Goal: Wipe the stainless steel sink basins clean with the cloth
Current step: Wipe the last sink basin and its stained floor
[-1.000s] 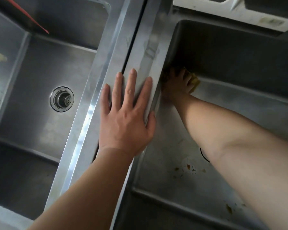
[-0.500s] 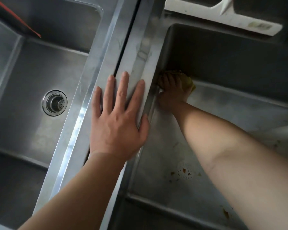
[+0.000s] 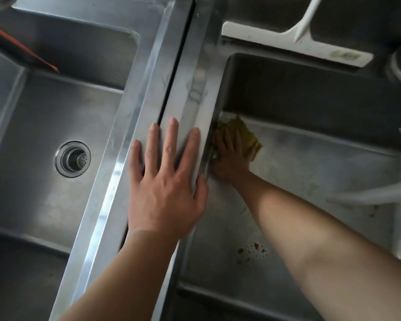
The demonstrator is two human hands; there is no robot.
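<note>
A: What changed in the last second?

B: Not much. The right hand (image 3: 229, 156) stays in the far left corner of the right basin (image 3: 310, 163), fingers flat on the cloth (image 3: 247, 136), pressing it down. The cloth now shows more beside the fingers, so I judge it is sliding a little.

A: And the left hand (image 3: 164, 181)?

B: Still spread flat on the divider (image 3: 134, 126), holding nothing.

A: Progress?

B: Brown spots (image 3: 252, 250) remain near the drain, so this basin is not finished
</note>
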